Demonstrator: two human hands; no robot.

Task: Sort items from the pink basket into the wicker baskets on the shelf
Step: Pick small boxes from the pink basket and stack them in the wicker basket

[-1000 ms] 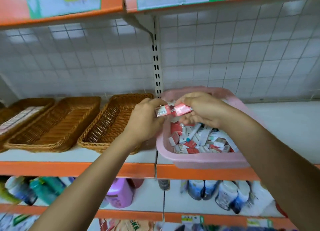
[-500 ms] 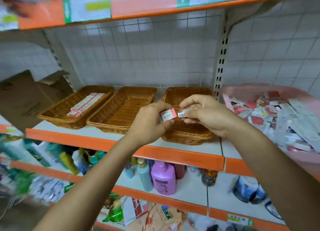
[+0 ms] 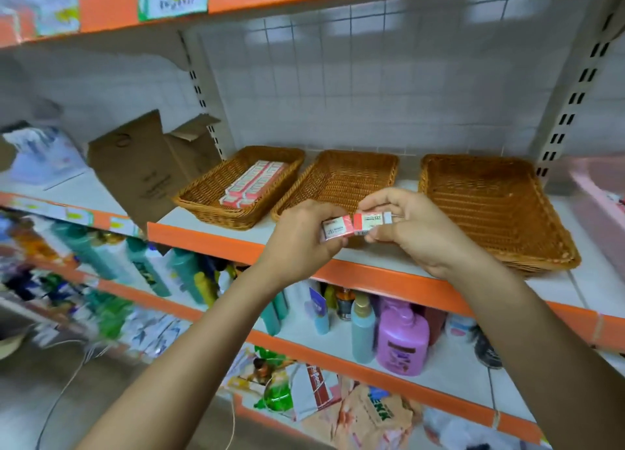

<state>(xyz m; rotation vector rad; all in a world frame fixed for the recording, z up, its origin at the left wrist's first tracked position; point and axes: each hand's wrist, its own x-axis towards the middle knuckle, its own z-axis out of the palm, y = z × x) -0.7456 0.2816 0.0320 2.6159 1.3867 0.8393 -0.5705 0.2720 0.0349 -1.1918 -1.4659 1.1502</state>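
So, the left hand [image 3: 301, 243] pinches one small red-and-white box [image 3: 334, 229] and the right hand [image 3: 422, 236] pinches a second box [image 3: 372, 220], end to end. The wicker basket [image 3: 216, 216] with matching boxes [image 3: 253, 182] lies up-left of both hands, nearer the left one, so probably the drop spot. The pink basket [image 3: 595, 192] sits off right.

White shelf [image 3: 189, 217] with orange front edge, left wicker basket [image 3: 209, 188] holding red-and-white boxes [image 3: 254, 183], middle wicker basket [image 3: 342, 175] just beside it, right wicker basket [image 3: 490, 206] next along, pink basket [image 3: 598, 213] at the far right, folded cardboard [image 3: 142, 169] leaning at the left.
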